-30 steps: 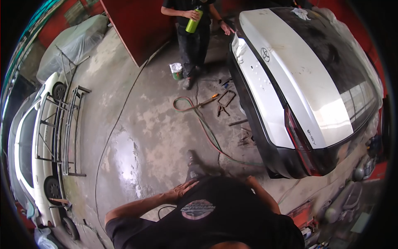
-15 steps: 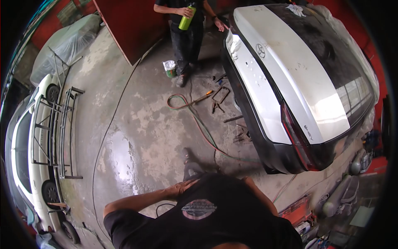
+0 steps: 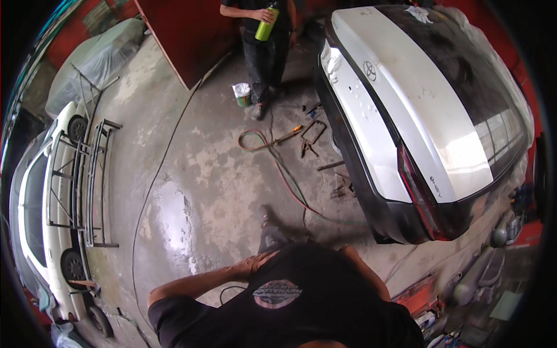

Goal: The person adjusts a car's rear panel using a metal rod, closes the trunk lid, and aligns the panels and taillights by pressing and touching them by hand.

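Note:
My left hand rests flat against my hip, beside my black shirt; its visible fingers hold nothing. Only a small part of my right hand shows at the other side of my waist, with its fingers hidden behind the shirt. In front of me stands a person in dark clothes, with one hand around a green bottle. That person's other arm hangs beside the body. A white Toyota car stands to my right, its rear panel marked with several dark spots.
A hose, a clamp-like frame and other tools lie on the concrete floor near the bumper. A bucket stands by the person's feet. Metal stands line a white car at left. A red panel rises at the back.
The other person's free hand has left the car's rear corner and dropped to their side. My own hands stay at my waist. The view has shifted slightly.

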Demonstrator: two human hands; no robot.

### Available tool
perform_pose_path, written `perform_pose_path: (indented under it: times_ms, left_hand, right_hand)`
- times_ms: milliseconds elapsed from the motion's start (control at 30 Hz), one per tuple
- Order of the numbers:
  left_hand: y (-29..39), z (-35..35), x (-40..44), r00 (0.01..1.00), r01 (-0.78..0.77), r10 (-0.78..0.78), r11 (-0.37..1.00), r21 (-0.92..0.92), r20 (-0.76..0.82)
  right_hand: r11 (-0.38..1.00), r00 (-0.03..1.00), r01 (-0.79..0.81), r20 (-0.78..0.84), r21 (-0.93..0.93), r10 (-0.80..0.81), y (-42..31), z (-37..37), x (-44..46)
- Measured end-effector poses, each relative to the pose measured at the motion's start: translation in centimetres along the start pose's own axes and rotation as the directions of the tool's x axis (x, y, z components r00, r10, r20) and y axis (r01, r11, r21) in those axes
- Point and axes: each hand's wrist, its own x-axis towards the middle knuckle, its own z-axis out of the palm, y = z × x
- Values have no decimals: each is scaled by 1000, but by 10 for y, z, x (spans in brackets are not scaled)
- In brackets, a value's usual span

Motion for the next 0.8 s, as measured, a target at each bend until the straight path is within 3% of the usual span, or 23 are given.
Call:
perform_pose_path:
  times_ms: [200, 500, 700, 800]
  left_hand:
    - [-9, 6, -1, 998, -50, 50, 999, -12, -25]
    - [-10, 1, 0, 999, -53, 52, 998, -21, -13]
    - [4, -15, 4, 999, -28, 28, 1000, 13, 17]
    - [-9, -12, 3, 999, 19, -20, 999, 37, 26]
  right_hand:
    - [998, 993, 66, -93, -5, -66, 3, 7, 9]
    - [1000, 999, 21, -23, -4, -21, -16, -25, -15]
    - [993, 989, 105, -100, -48, -109, -13, -26, -7]
    - [996, 986, 77, -150, 34, -71, -9, -20, 4]
